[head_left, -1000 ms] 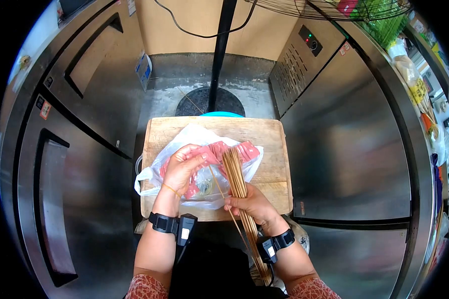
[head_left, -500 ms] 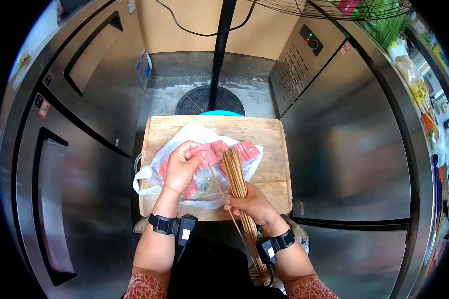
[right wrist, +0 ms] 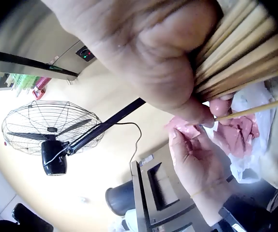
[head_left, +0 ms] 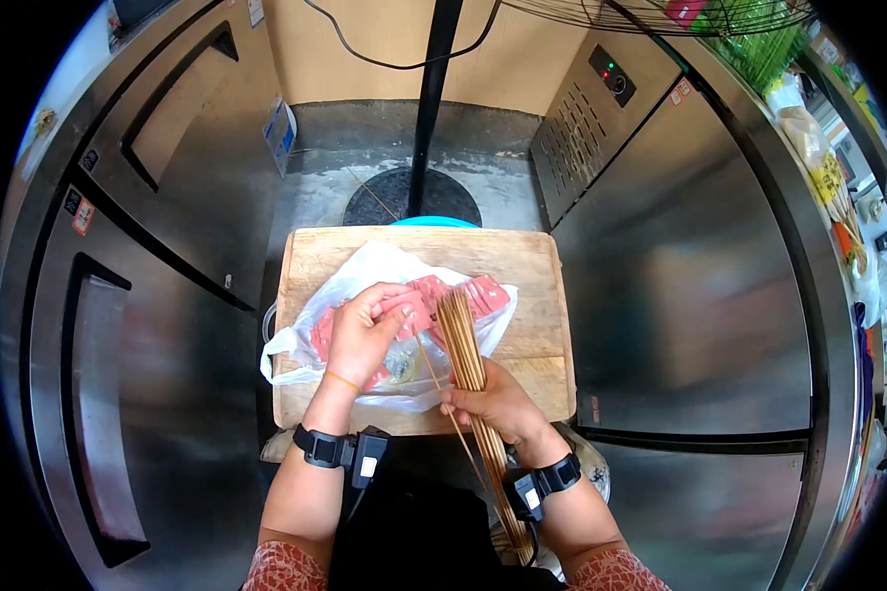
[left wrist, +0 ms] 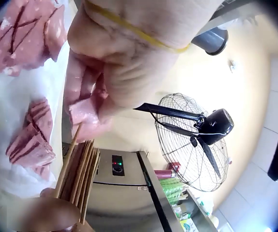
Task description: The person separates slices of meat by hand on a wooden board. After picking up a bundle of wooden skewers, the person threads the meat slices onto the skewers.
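Left hand (head_left: 357, 340) pinches meat (head_left: 416, 309) — right hand (head_left: 508, 404) grips skewers (head_left: 462, 340).

Left hand (head_left: 357, 340) pinching, right hand (head_left: 503, 404) gripping, forearms (head_left: 306, 502) extended

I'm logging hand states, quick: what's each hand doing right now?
Left hand: closed, pinching a pink meat slice.
Right hand: closed, gripping a skewer bundle, with a single skewer between thumb and finger.
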Available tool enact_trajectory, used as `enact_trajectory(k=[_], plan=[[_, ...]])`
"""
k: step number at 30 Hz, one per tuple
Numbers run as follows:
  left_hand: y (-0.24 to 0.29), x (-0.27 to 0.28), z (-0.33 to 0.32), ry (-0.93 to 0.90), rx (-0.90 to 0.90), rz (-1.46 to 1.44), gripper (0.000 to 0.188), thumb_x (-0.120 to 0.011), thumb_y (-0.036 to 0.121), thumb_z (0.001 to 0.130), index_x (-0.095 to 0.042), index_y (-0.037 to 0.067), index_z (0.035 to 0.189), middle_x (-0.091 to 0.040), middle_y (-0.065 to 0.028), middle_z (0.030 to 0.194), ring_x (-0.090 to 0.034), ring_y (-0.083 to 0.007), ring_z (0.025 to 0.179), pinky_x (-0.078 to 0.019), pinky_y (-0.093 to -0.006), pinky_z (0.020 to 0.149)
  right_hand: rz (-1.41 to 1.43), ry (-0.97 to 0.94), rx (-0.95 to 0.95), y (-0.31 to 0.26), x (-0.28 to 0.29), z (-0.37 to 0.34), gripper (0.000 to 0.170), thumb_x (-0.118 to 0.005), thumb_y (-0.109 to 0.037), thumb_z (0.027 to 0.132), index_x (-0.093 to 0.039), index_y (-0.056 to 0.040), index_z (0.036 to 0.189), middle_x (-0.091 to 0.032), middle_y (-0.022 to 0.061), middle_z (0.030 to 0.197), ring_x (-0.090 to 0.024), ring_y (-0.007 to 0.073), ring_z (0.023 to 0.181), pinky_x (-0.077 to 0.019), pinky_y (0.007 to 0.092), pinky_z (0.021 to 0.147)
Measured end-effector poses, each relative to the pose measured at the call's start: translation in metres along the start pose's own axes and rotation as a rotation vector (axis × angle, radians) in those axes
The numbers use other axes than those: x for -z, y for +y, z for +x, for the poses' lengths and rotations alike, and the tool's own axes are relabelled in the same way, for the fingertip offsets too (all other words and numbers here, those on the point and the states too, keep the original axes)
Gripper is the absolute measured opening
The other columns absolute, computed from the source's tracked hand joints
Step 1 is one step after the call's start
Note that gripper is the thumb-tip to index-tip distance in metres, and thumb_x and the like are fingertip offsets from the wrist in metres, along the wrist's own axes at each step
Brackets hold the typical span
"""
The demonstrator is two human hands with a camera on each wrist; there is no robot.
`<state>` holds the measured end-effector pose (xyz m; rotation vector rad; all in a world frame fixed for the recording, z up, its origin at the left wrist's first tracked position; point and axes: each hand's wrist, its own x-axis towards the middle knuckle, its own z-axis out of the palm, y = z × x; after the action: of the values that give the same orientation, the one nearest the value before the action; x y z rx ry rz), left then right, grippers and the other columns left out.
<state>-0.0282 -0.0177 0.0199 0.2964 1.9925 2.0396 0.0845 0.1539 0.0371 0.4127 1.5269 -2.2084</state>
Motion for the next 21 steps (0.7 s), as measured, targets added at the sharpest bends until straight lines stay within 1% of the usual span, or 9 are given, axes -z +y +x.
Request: enact_trajectory(k=[2, 5, 8, 11, 17, 21], plan=[[-0.0014, 0.0015, 0.0000, 0.030, 0.038, -0.033, 0.020, -0.060, -0.001, 0.085, -0.064, 0.002, 0.105, -0.066, -0.0017, 0.086, -0.057, -0.0032, 0.070, -0.0468, -0.0175, 0.058, 0.013, 0.000, -0.007, -0.0030, -0.0026, -0.0022, 0.023, -0.066, -0.002, 0.083, -0.047, -0.0035, 0.097, -0.062, 0.0088, 0.075, -0.055, 0.0085, 0.055, -0.0441, 0.0175, 0.049], [0.0065, -0.0031, -0.0015, 0.018, 0.076, -0.193, 0.019, -0.061, 0.001, 0.086, -0.065, 0.003, 0.105, -0.065, -0.0001, 0.083, -0.056, -0.0020, 0.068, -0.0454, -0.0164, 0.058, 0.010, 0.004, -0.014, -0.0046, -0.0018, -0.0034, 0.024, -0.066, -0.002, 0.083, -0.047, -0.0044, 0.098, -0.062, 0.0085, 0.075, -0.055, 0.0084, 0.056, -0.0442, 0.0174, 0.049], [0.0054, 0.0000, -0.0023, -0.010, 0.193, -0.216, 0.017, -0.062, 0.005, 0.086, -0.066, 0.004, 0.102, -0.065, 0.0003, 0.081, -0.056, -0.0028, 0.067, -0.0453, -0.0166, 0.058, 0.014, 0.007, -0.013, -0.0060, -0.0022, -0.0053, 0.024, -0.066, -0.002, 0.083, -0.048, -0.0045, 0.098, -0.062, 0.0084, 0.075, -0.055, 0.0084, 0.056, -0.0442, 0.0174, 0.049], [-0.0025, 0.0029, -0.0005, -0.035, 0.262, -0.258, 0.014, -0.063, 0.008, 0.087, -0.067, 0.004, 0.100, -0.065, -0.0003, 0.080, -0.057, -0.0044, 0.066, -0.0472, -0.0184, 0.059, 0.020, 0.000, -0.008, -0.0048, -0.0007, -0.0051, 0.023, -0.066, -0.002, 0.083, -0.048, -0.0044, 0.097, -0.062, 0.0085, 0.075, -0.056, 0.0085, 0.056, -0.0443, 0.0176, 0.050], [0.0009, 0.0027, -0.0024, -0.072, 0.315, -0.313, 0.017, -0.064, 0.011, 0.086, -0.067, 0.001, 0.100, -0.067, -0.0035, 0.082, -0.059, -0.0068, 0.067, -0.0503, -0.0205, 0.062, 0.019, -0.016, 0.018, -0.0047, 0.0008, -0.0067, 0.023, -0.065, -0.001, 0.083, -0.047, -0.0047, 0.097, -0.062, 0.0085, 0.075, -0.056, 0.0088, 0.057, -0.0447, 0.0179, 0.051], [0.0035, 0.0035, -0.0050, -0.176, 0.366, -0.308, 0.018, -0.063, 0.012, 0.087, -0.066, 0.001, 0.102, -0.067, -0.0044, 0.084, -0.061, -0.0081, 0.070, -0.0515, -0.0210, 0.065, -0.006, -0.002, 0.018, -0.0022, 0.0028, -0.0060, 0.023, -0.065, -0.001, 0.083, -0.047, -0.0048, 0.096, -0.062, 0.0083, 0.075, -0.055, 0.0086, 0.057, -0.0445, 0.0180, 0.051]])
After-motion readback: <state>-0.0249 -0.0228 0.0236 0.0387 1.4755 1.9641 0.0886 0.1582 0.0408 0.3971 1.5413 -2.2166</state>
